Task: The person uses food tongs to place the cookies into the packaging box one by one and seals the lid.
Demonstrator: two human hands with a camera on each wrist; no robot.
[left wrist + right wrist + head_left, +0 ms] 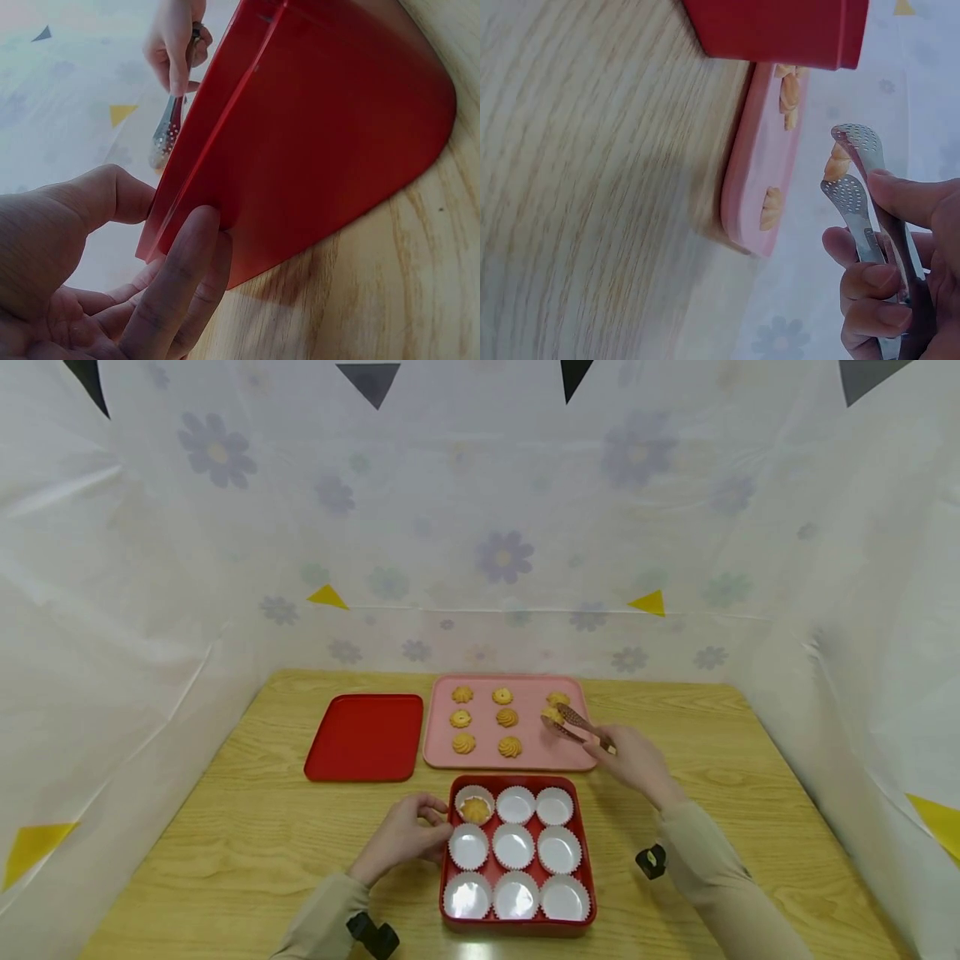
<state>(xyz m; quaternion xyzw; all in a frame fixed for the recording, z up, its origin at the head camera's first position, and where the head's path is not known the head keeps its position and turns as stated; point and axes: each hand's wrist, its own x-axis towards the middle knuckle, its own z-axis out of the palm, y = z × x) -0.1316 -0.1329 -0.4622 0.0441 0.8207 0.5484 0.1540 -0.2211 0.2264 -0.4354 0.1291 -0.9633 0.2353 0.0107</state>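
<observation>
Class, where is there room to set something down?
Bare wooden tabletop lies in front of the flat square red lid, and right of the pink rectangular tray, beyond the right sleeve. Crowded: between tray and square red box.

The box (pixel 525 929) is showing red around white, pleat-edged cups (pixel 557 849), the cookies (pixel 507 717) are displaying golden-brown swirled ridges against the plain pink tray (pixel 483 731), and the tongs (pixel 866 146) are gleaming silver with dotted perforations. The square tray (pixel 367 739) is repeating that red, while the table (pixel 225 860) is showing streaky yellowish-tan wood grain. The white cloth (pixel 450 485) is bearing pale purple and green flowers (pixel 505 557), yellow triangles (pixel 648 602) are standing out brightly, and the sleeves (pixel 720 877) are showing plain beige.
</observation>
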